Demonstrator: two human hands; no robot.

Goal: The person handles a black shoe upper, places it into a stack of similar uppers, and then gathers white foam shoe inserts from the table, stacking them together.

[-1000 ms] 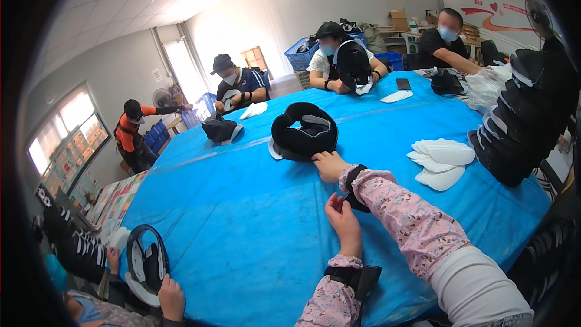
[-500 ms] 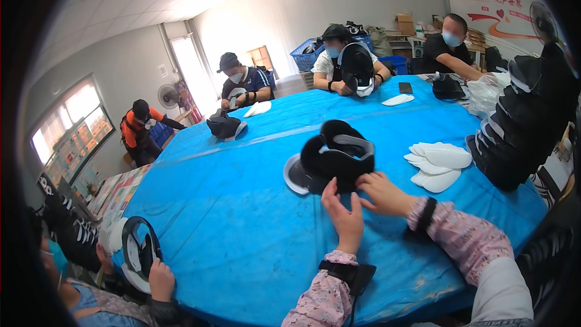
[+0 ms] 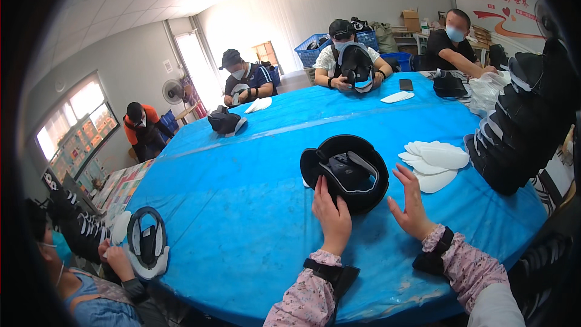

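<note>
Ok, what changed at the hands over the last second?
The black cap moved right and nearer the person, and was turned. The left hand came onto its side; the right hand let go and is open just beside it. The white pads, cap stack and dark phone stayed put.

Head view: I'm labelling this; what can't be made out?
Head view:
Black cap: underside hidden, turned toward the blue table.
Left hand: palm hidden behind its own back.
White pieces: lower ones covered by upper ones.
Stacked black caps: right edge lost in dark lens rim.
</note>
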